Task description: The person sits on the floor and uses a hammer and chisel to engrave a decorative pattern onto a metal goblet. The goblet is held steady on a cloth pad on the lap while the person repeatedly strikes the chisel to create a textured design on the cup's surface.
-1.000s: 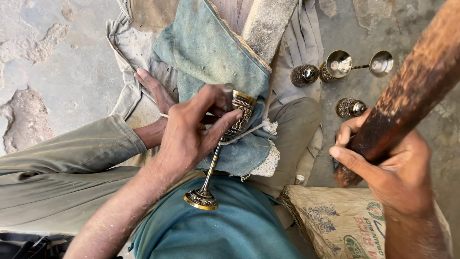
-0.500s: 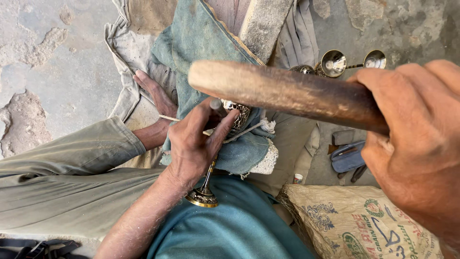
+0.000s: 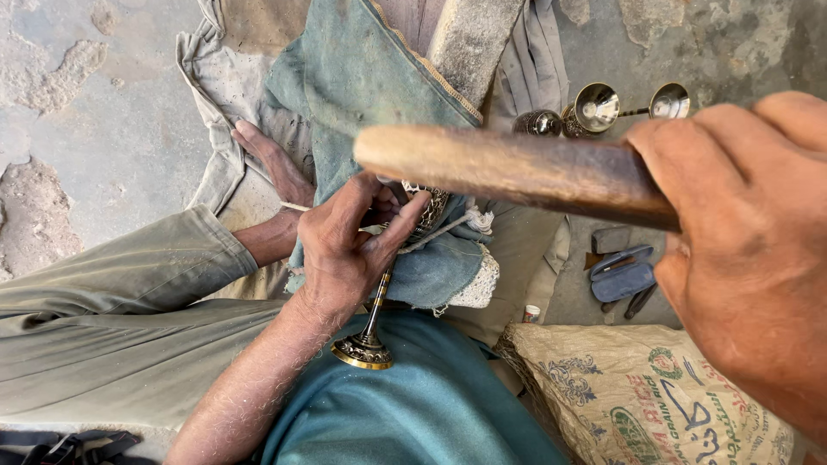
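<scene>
Left hand (image 3: 349, 250) grips goblet (image 3: 379, 301) at centre, cup partly hidden. Right hand (image 3: 741, 258) at 3 o'clock closed round wooden stick (image 3: 508, 168).

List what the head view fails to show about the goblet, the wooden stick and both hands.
- Goblet: its bowl is mostly covered by the left hand and blue cloth; only stem and base show.
- Thin tool at the left hand: just a tip shows, so its kind is unclear.
- Wooden stick: its far end is hidden inside the right hand.
- Right hand: cut off by the frame's right edge and blurred.
</scene>
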